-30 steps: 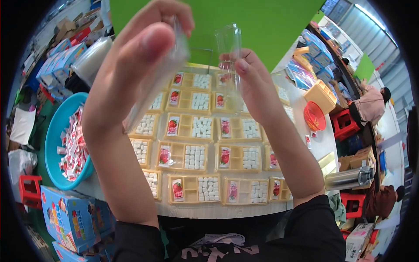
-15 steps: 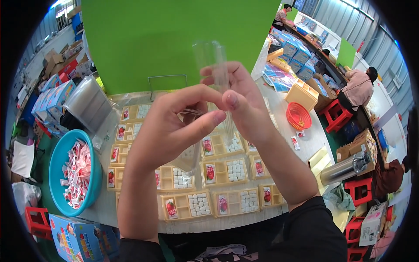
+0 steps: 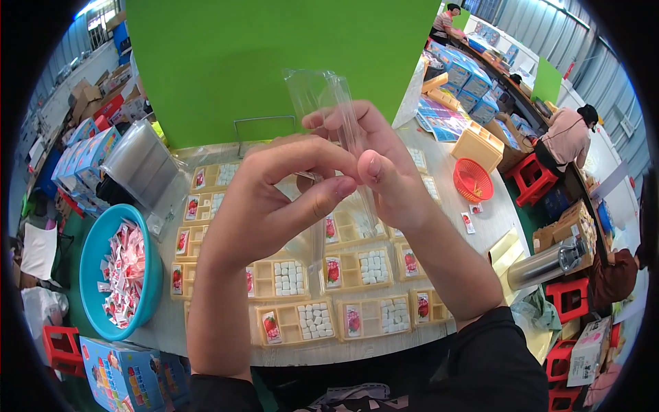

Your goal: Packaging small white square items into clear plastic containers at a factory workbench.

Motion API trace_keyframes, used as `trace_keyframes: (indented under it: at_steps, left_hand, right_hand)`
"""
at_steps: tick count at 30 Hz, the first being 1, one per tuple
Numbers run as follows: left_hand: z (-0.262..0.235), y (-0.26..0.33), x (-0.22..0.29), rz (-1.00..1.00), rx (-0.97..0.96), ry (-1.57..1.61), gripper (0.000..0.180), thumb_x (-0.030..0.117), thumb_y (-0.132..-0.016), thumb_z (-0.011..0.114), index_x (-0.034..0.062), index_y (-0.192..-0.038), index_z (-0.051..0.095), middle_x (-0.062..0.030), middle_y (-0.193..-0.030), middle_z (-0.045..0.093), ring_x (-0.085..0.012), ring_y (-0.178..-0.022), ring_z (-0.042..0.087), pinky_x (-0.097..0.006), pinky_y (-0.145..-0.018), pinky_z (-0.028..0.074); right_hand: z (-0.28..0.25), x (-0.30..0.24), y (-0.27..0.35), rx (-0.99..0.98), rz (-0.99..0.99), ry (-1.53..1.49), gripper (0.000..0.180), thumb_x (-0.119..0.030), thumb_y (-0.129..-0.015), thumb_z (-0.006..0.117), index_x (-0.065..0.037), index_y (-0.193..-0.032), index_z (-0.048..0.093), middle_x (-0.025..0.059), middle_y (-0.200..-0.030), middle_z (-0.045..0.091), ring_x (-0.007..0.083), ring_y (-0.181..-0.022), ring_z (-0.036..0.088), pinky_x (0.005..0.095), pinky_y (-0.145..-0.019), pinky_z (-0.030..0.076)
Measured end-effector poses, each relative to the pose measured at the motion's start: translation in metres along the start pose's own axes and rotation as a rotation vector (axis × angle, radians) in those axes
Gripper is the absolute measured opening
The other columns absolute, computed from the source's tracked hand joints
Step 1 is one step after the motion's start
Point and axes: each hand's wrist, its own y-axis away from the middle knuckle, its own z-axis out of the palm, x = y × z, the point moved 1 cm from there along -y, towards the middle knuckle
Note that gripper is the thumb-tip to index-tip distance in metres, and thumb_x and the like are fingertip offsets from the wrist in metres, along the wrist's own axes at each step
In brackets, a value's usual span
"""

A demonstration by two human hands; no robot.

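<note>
Above the table I hold a clear plastic piece (image 3: 312, 89), thin and folded-looking, like a sleeve or lid; its exact form is hard to make out. My left hand (image 3: 274, 196) is closed, thumb and forefinger pinched at its edge. My right hand (image 3: 388, 168) grips it between thumb and fingers, close beside the left fingertips. Part of the plastic hangs below my hands. Beneath lie rows of cream compartment trays (image 3: 350, 281), each with a strawberry-printed sachet (image 3: 332, 272) and many with white marshmallow-like pieces (image 3: 373, 266). My forearms and hands hide some trays.
A turquoise basin (image 3: 155, 275) of sachets stands left, near a stack of clear plastic sheets (image 3: 141, 165). Right are a red basket (image 3: 473, 180), stacked cream trays (image 3: 476, 146) and a metal cylinder (image 3: 542, 266). A green panel (image 3: 220, 62) rises behind. Other people (image 3: 566, 134) sit farther right.
The clear plastic's upper part has spread wider and shifted slightly left. My right thumb has moved a little right and down; both hands keep hold of the plastic.
</note>
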Motion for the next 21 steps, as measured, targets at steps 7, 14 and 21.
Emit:
trace_keyframes:
  at_steps: [7,14,21]
  left_hand:
    - [0.0,0.0,0.001,-0.024,-0.001,0.045,0.008,0.002,-0.086,0.067,-0.0011,-0.093,0.068,-0.0038,-0.081,0.064,-0.0084,-0.073,0.058,-0.023,-0.065,0.047]
    - [-0.003,0.001,0.002,-0.006,0.012,-0.001,0.011,0.009,-0.088,0.069,-0.0016,-0.092,0.067,-0.0034,-0.083,0.063,-0.0082,-0.075,0.057,-0.023,-0.066,0.045]
    - [-0.018,0.004,0.008,0.084,0.191,0.173,0.023,0.023,-0.095,0.062,-0.0002,-0.094,0.062,-0.0009,-0.084,0.063,-0.0059,-0.073,0.052,-0.02,-0.067,0.042]
  right_hand:
    - [-0.001,0.005,-0.003,-0.016,-0.041,0.01,0.075,-0.062,-0.084,0.063,-0.004,-0.125,0.041,0.0149,-0.131,0.045,0.0245,-0.117,0.052,0.0383,-0.097,0.045]
    - [0.004,0.002,-0.001,-0.014,-0.028,-0.017,0.07,-0.057,-0.087,0.063,-0.003,-0.125,0.04,0.0145,-0.13,0.046,0.0238,-0.116,0.052,0.0375,-0.096,0.045]
    - [0.002,0.006,0.001,-0.014,-0.128,0.203,0.056,-0.035,-0.085,0.074,-0.006,-0.122,0.044,0.0072,-0.123,0.049,0.0186,-0.119,0.047,0.0373,-0.099,0.039]
